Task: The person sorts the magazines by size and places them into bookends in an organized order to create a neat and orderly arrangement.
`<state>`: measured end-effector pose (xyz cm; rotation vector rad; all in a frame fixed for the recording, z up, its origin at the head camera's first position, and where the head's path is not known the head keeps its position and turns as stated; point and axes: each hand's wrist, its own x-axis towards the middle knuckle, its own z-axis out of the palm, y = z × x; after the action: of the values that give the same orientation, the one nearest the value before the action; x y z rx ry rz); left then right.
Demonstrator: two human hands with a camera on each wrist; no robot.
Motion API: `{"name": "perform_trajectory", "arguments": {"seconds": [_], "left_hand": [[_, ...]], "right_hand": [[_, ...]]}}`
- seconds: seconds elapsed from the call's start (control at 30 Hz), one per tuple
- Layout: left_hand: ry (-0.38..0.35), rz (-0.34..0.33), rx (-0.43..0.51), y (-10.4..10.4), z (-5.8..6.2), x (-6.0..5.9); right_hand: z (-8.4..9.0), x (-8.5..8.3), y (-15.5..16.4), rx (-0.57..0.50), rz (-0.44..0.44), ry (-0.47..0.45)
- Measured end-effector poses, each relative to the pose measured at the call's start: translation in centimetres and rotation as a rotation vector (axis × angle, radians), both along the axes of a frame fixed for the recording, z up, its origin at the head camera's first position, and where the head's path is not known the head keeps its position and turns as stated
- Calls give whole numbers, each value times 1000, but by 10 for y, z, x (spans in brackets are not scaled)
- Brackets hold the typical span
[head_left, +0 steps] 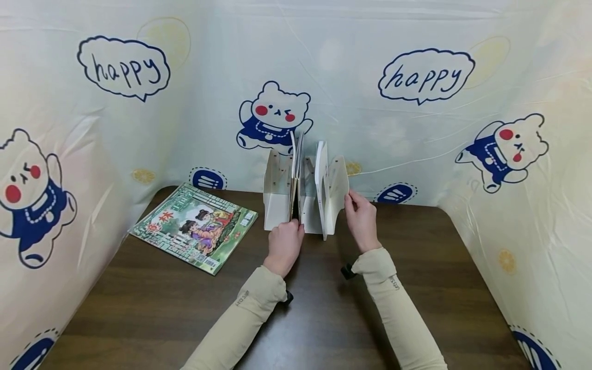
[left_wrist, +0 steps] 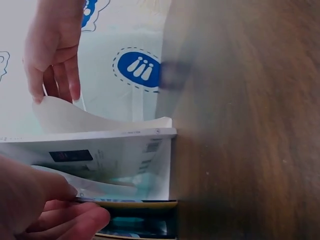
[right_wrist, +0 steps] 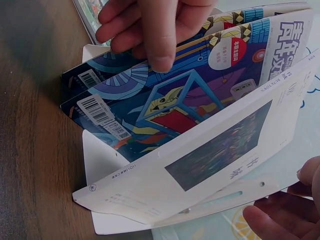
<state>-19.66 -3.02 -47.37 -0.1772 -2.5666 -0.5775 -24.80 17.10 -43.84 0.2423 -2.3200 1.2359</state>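
Observation:
A white file rack (head_left: 276, 213) with upright dividers stands at the back of the table. Two blue illustrated magazines (right_wrist: 165, 100) stand in it, and my left hand (head_left: 284, 245) pinches the front edge of one, thumb on its cover and fingers between the two. To the right in the rack leans a white-covered book (right_wrist: 280, 125) with a dark picture on its front. My right hand (head_left: 362, 221) pinches the rack's right end panel (left_wrist: 65, 112) between thumb and fingers.
Flat on the table, left of the rack, lies a green magazine (head_left: 194, 226) with cartoon children on its cover. A printed curtain (head_left: 347, 77) hangs close behind the dark wooden table (head_left: 185, 313) and along both sides.

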Motion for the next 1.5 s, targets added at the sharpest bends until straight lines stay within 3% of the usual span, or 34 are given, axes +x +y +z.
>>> {"name": "perform_trajectory", "arguments": {"seconds": [0.3,0.87,1.5], "left_hand": [[-29,-26,-3,-7,-3,2],[-256,-9,-67,-16,-12,-5],[-308,-40,40,-19,-19,-8]], "right_hand": [[-1,-1,2,1,-11,-20],[1,-1,2,-3,-4,-13],[-2,0,3,-12,17,-7]]}}
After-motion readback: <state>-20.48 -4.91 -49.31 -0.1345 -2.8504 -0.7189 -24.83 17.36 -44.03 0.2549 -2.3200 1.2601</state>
